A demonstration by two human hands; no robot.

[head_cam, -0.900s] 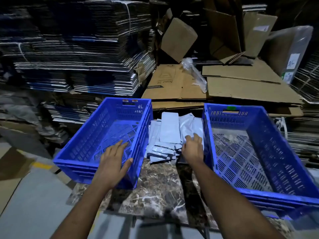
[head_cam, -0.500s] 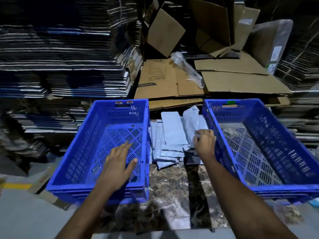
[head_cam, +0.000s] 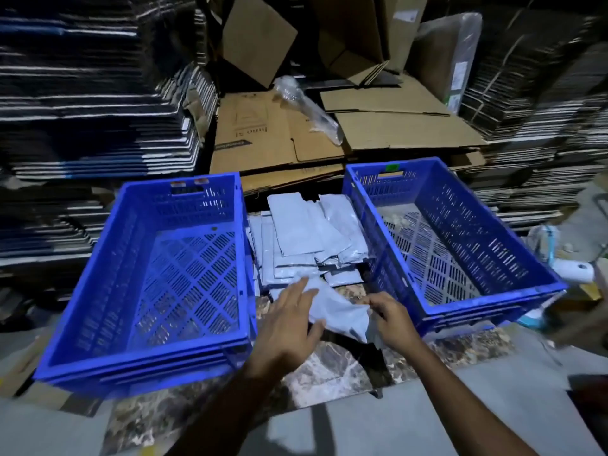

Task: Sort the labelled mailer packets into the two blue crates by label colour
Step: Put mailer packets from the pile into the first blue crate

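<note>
Between two blue crates (head_cam: 148, 274) (head_cam: 460, 238), two hands grasp one mailer packet (head_cam: 339, 311), its long axis crosswise: left hand (head_cam: 289, 320) flat, right hand (head_cam: 391, 319) pinching.

grey packets (head_cam: 306, 238) heaped between blue crates (head_cam: 158, 258)

Only one view here, so nothing is overlapping with a second camera. The head cam is sitting on the person's head, looking forward and steeply down over both forearms at the marble counter (head_cam: 332, 373). It's hanging close in, so the left crate (head_cam: 108, 327) and right crate (head_cam: 500, 307) are filling the middle band almost edge to edge. The wide lens is bending the cardboard stacks (head_cam: 92, 103) at the back, and the edges are smearing a bit.
</note>
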